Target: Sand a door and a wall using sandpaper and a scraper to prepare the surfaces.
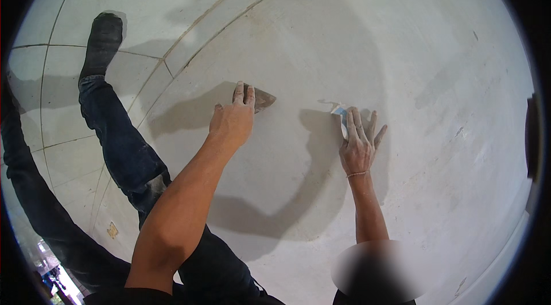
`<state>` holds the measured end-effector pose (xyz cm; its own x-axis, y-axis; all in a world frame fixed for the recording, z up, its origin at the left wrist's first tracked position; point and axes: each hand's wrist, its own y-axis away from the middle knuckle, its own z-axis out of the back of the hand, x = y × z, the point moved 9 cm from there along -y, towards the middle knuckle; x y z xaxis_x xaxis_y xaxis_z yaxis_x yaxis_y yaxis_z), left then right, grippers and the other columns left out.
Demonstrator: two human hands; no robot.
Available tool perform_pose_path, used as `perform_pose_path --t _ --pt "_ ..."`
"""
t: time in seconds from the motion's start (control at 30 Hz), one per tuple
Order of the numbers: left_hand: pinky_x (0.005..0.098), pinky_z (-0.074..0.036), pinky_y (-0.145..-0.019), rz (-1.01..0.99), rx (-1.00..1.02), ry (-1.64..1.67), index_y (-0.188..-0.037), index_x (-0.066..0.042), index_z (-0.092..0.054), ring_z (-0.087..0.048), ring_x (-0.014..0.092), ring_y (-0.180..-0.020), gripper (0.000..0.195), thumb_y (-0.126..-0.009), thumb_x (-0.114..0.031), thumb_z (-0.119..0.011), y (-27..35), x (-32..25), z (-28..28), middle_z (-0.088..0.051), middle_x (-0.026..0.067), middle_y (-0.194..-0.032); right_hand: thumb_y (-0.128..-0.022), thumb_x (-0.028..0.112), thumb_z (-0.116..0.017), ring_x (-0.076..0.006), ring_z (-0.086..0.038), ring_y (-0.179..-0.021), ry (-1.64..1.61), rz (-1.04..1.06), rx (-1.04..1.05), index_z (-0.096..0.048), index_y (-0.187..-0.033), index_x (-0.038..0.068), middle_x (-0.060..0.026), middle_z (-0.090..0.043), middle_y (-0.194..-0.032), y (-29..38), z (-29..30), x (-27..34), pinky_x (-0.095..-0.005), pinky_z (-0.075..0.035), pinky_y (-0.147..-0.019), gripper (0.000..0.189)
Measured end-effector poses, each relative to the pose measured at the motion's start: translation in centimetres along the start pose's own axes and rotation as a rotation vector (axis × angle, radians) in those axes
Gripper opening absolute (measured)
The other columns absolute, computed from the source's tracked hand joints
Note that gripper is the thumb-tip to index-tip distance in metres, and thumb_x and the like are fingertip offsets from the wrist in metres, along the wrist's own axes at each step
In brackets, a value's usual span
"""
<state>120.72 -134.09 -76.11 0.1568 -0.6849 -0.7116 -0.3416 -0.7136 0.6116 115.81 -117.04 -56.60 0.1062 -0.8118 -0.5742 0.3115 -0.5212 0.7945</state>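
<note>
My left hand (pixel 234 117), fingers dusted pale, grips a dark, pointed, flat tool (pixel 264 99), which looks like a scraper or trowel blade; its handle is hidden. The tool rests on or just over a smooth pale plastered surface (pixel 292 158). To the right, my right hand (pixel 359 145) has its outer fingers spread over the same surface. Under its index-finger side sits a folded white and blue sheet (pixel 342 116), its material unclear. My right thumb is hidden. A thin band circles the right wrist.
My legs, in dark jeans (pixel 125 145) and a dark sock (pixel 103 31), stretch along the left over a tiled surface (pixel 73 111) with dark joints. A curved joined border (pixel 206 25) edges the plastered area. A dark object (pixel 531 137) stands at the far right rim.
</note>
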Motion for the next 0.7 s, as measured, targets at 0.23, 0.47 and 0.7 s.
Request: perform_pose_path --t 0.23,0.47,0.7 --pt "0.0520 -0.042 -0.096 -0.003 -0.032 -0.016 -0.144 -0.004 -0.021 -0.063 0.032 -0.099 0.061 -0.087 -0.007 -0.043 0.0 0.1 -0.5 -0.018 0.0195 -0.150 -0.075 0.003 -0.057 -0.0374 -0.031 -0.133 -0.040 0.012 -0.042 -0.049 -0.131 0.012 0.0005 -0.047 -0.137 0.6 0.2 -0.5 -0.0603 -0.010 -0.110 0.057" --pt "0.0512 -0.042 -0.097 -0.044 -0.042 -0.034 -0.144 -0.004 -0.023 -0.063 0.032 -0.099 0.063 -0.086 -0.006 -0.046 -0.1 -0.9 0.1 -0.020 0.0195 -0.150 -0.076 0.004 -0.056 -0.0356 -0.034 -0.132 0.045 0.040 -0.031 -0.049 -0.130 0.010 0.0003 -0.047 -0.137 -2.8 1.5 -0.1 -0.0595 -0.012 -0.110 0.054" --pt "0.0500 -0.042 -0.097 -0.049 -0.023 -0.005 -0.144 -0.005 -0.023 -0.063 0.032 -0.099 0.067 -0.083 -0.006 -0.051 0.0 -0.7 0.2 -0.020 0.0176 -0.150 -0.073 0.001 -0.054 -0.0359 -0.035 -0.131 -0.018 0.035 -0.027 -0.046 -0.133 0.008 -0.0060 -0.045 -0.139 2.7 0.2 0.7 -0.0590 -0.017 -0.109 0.061"
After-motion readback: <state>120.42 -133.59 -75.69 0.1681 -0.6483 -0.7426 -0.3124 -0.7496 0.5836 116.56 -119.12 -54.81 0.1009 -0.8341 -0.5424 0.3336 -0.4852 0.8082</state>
